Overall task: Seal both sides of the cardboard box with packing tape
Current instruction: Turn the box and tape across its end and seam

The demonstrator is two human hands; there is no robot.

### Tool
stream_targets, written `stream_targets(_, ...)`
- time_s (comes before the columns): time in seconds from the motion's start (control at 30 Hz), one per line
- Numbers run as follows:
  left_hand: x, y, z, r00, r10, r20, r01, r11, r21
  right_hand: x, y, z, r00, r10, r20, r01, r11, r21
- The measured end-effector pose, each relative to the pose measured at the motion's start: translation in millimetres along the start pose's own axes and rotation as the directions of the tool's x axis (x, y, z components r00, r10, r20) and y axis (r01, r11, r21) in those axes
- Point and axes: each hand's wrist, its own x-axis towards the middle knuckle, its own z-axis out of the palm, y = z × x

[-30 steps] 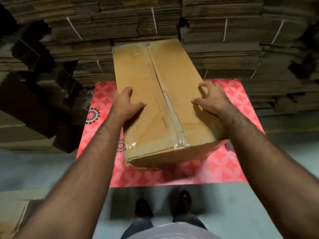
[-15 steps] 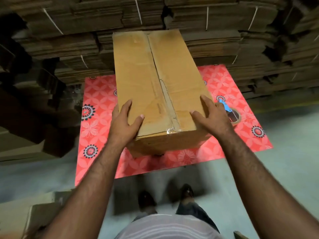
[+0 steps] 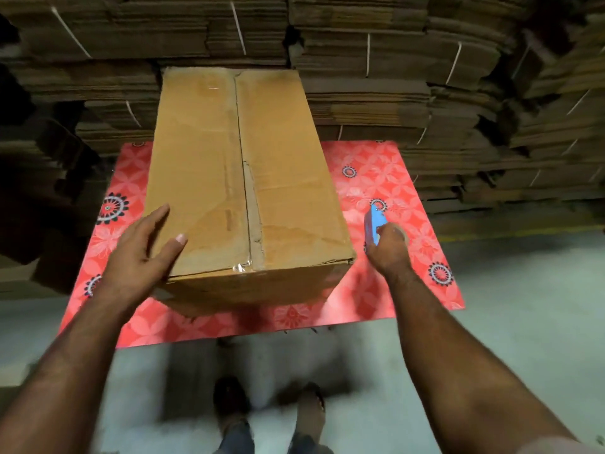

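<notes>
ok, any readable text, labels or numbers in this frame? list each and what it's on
None can be read.
Cardboard box: a small dark vertical print mark on the top face near the centre seam, too small and blurred to read.
Blue tape dispenser gripped in the right hand: no lettering visible.
Red floral mat: patterns only, no text.
Bundled cardboard stacks behind: no visible print.
</notes>
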Motion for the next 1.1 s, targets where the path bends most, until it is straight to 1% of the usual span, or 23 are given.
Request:
stream_targets(0.1,-3.5,2.0,-5.7,0.988,0.034,-0.148,-0.012,0.99,0.142,28.4,11.9,19.1,0.995,-0.056,0.08,0.062,0.996,-0.066)
stream_targets(0.17,-7.0,4.7,-7.1,0.978,0.061,-0.201,-0.016,0.976,0.219,49.9,21.0,32.0,0.995,-0.048,0.083,0.055,0.995,-0.085)
stream_targets(0.27,-19.2,18.5,6.7,0.955,0.11,-0.276,-0.022,0.952,0.305,50.5,18.1,29.6,0.998,0.018,0.063,-0.014,0.998,-0.061)
stream_targets(0.3,-22.3,26.7,13.8,0.948,0.122,-0.295,-0.013,0.939,0.344,48.7,15.1,27.9,0.994,0.034,0.101,-0.034,0.999,-0.002)
stream_targets(0.37,-28.3,42.8,29.6,0.943,0.123,-0.31,0.005,0.925,0.381,26.0,-1.9,3.6,0.989,0.028,0.145,-0.033,0.999,0.033)
stream_targets(0.4,-30.6,45.4,36.5,0.947,0.116,-0.301,0.009,0.923,0.385,25.3,-2.7,-3.8,0.988,0.038,0.15,-0.051,0.996,0.079)
stream_targets(0.43,-31.3,48.4,41.3,0.949,0.11,-0.296,0.021,0.914,0.404,32.0,5.0,-1.3,0.992,0.041,0.123,-0.061,0.985,0.162)
stream_targets(0.5,-30.7,53.6,46.5,0.944,0.097,-0.314,0.061,0.888,0.456,34.6,9.8,-10.3,1.0,-0.022,0.018,0.018,0.977,0.21)
stream_targets(0.53,-29.0,52.6,46.8,0.942,0.095,-0.321,0.071,0.879,0.472,30.3,4.2,-21.1,0.999,-0.046,0.004,0.043,0.956,0.289)
stream_targets(0.6,-24.1,48.3,44.6,0.945,0.089,-0.314,0.074,0.879,0.471,17.7,-16.8,-46.6,0.994,-0.108,-0.004,0.099,0.894,0.438)
stream_targets(0.67,-17.2,46.2,39.6,0.954,0.081,-0.289,0.063,0.887,0.457,-3.9,-47.1,-77.8,0.99,-0.137,-0.039,0.135,0.819,0.558)
stream_targets(0.73,-12.1,44.0,35.6,0.964,0.056,-0.259,0.072,0.886,0.459,-27.5,-73.6,-104.7,0.986,-0.162,-0.028,0.136,0.714,0.687)
stream_targets(0.77,-8.6,42.5,34.2,0.969,0.043,-0.244,0.072,0.893,0.444,-41.0,-83.4,-112.4,0.978,-0.206,-0.03,0.164,0.67,0.724)
stream_targets(0.8,-6.1,45.9,31.4,0.97,0.043,-0.241,0.058,0.915,0.399,-56.6,-93.0,-117.9,0.965,-0.259,-0.043,0.206,0.644,0.737)
stream_targets(0.83,-4.0,54.7,28.5,0.969,0.026,-0.247,0.046,0.958,0.283,-73.9,-103.0,-121.8,0.944,-0.321,-0.072,0.27,0.628,0.73)
stream_targets(0.87,-3.1,70.8,23.8,0.968,-0.004,-0.252,0.033,0.994,0.108,-90.5,-113.1,-123.6,0.916,-0.388,-0.101,0.346,0.637,0.689)
stream_targets(0.9,-3.9,92.0,17.4,0.972,-0.085,-0.22,0.057,0.99,-0.13,-106.7,-122.7,-123.8,0.878,-0.463,-0.122,0.429,0.647,0.63)
stream_targets(0.93,-4.0,112.8,11.6,0.979,-0.173,-0.108,0.123,0.923,-0.365,-122.1,-131.3,-122.3,0.842,-0.524,-0.129,0.496,0.659,0.565)
stream_targets(0.97,-4.6,131.5,4.7,0.972,-0.232,0.046,0.22,0.817,-0.533,-137.4,-139.4,-120.4,0.81,-0.572,-0.127,0.547,0.658,0.518)
stream_targets(1.0,-6.5,146.1,-4.2,0.953,-0.24,0.184,0.302,0.711,-0.636,-152.7,-146.3,-118.6,0.785,-0.608,-0.122,0.579,0.649,0.493)
stream_targets(1.03,-8.6,155.4,-14.1,0.937,-0.218,0.274,0.35,0.624,-0.699,-166.0,-152.2,-116.0,0.763,-0.636,-0.118,0.605,0.637,0.478)
stream_targets(1.07,-10.2,161.3,-23.8,0.93,-0.187,0.316,0.365,0.561,-0.743,-178.3,-156.8,-113.5,0.74,-0.663,-0.114,0.63,0.623,0.464)
stream_targets(1.1,-10.8,161.3,-34.2,0.93,-0.171,0.325,0.366,0.523,-0.77,-187.2,-160.6,-110.0,0.717,-0.689,-0.106,0.654,0.611,0.446)
